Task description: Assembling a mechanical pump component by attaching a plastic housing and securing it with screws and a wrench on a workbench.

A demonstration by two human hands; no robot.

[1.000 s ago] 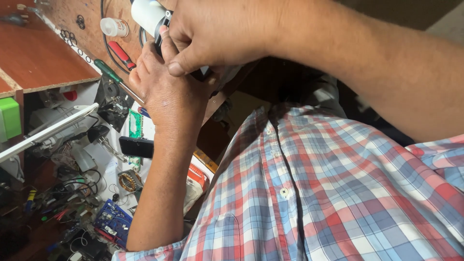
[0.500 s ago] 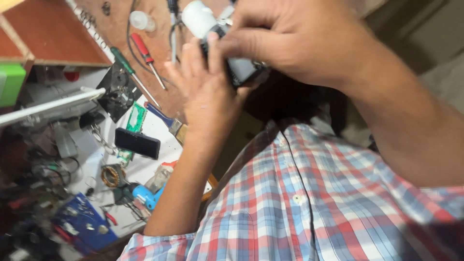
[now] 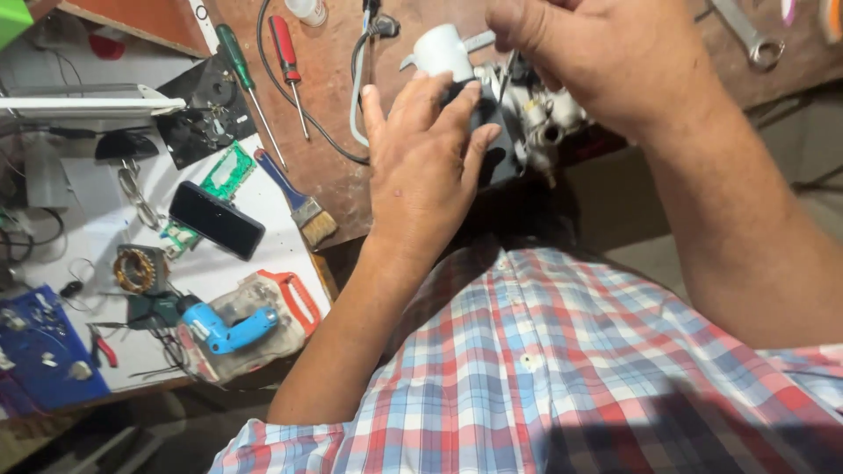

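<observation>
A small device (image 3: 536, 114) with a white cap, a black body and silvery metal fittings sits at the near edge of a brown wooden bench (image 3: 334, 175). My left hand (image 3: 421, 171) wraps over its black body from the left, fingers pointing up. My right hand (image 3: 606, 61) comes in from the right above the device. Its fingertips pinch a thin metal piece (image 3: 505, 86) that reaches down into the device's top. Both hands hide much of the device.
A green screwdriver (image 3: 241, 66), a red screwdriver (image 3: 285, 53), a black cable (image 3: 290, 105) and a blue-handled brush (image 3: 294, 195) lie left of the device. Further left are a black phone (image 3: 215, 219), a green circuit board (image 3: 226, 171), a blue power tool (image 3: 228, 326) and a copper-wound coil (image 3: 139, 268). A wrench (image 3: 742, 31) lies top right.
The view has swung, so bench and tools sit lower and further right. My right hand has come off my left hand's fingers and now pinches at the device's top.
</observation>
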